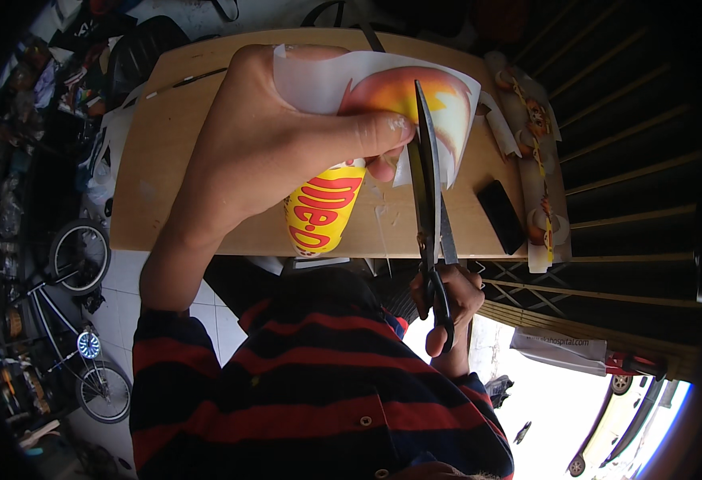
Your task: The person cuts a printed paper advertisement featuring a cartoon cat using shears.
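My left hand point(303, 140) pinches a curved white sheet point(315, 78) between thumb and fingers, above the table. Printed on the sheet is a flame-like shape in orange, yellow and brown. My right hand point(449, 296) grips the black handles of a pair of scissors point(427, 180). Their long blades point up and away from me, parted a little, one of them lying across the front of the sheet near my left thumb. Whether the sheet sits between the blades I cannot tell. Below my left wrist a yellow packet point(324, 210) with red lettering is partly covered.
A black phone point(500, 217) lies at the right of the wooden table point(175, 176). Beside it, along the right edge, is a strip of white pieces with colourful prints point(544, 172). A railing of slats point(631, 176) stands beyond. A bicycle point(79, 320) is at the left.
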`<state>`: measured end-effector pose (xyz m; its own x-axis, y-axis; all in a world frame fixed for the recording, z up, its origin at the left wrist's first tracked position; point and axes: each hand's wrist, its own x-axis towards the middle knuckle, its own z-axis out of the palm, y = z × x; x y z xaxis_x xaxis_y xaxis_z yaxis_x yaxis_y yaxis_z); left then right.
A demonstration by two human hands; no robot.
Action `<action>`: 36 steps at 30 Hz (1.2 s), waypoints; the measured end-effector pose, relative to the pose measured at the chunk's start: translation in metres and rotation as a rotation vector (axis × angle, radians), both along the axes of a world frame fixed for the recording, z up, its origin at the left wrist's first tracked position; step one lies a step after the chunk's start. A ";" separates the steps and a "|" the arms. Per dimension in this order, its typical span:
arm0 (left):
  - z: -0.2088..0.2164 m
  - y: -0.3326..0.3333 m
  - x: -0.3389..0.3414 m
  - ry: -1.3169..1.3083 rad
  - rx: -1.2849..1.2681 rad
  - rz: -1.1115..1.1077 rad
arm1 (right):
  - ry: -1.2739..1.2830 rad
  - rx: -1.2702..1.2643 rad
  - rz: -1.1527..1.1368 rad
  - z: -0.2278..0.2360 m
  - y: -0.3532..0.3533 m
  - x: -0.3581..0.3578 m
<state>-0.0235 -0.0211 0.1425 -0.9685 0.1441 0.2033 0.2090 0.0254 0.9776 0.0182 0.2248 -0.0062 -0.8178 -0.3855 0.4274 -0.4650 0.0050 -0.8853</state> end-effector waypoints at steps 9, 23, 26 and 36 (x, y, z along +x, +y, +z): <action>-0.001 -0.002 -0.002 0.011 -0.050 -0.019 | -0.008 -0.054 0.013 -0.004 0.001 -0.003; 0.004 -0.015 -0.007 -0.022 -0.126 -0.092 | 0.022 -0.171 0.103 -0.005 0.006 -0.013; 0.002 -0.019 -0.012 -0.023 -0.137 -0.153 | -0.008 -0.131 0.104 -0.006 0.012 -0.013; 0.004 -0.022 -0.012 -0.066 -0.104 -0.211 | -0.008 -0.060 0.100 -0.007 0.016 -0.016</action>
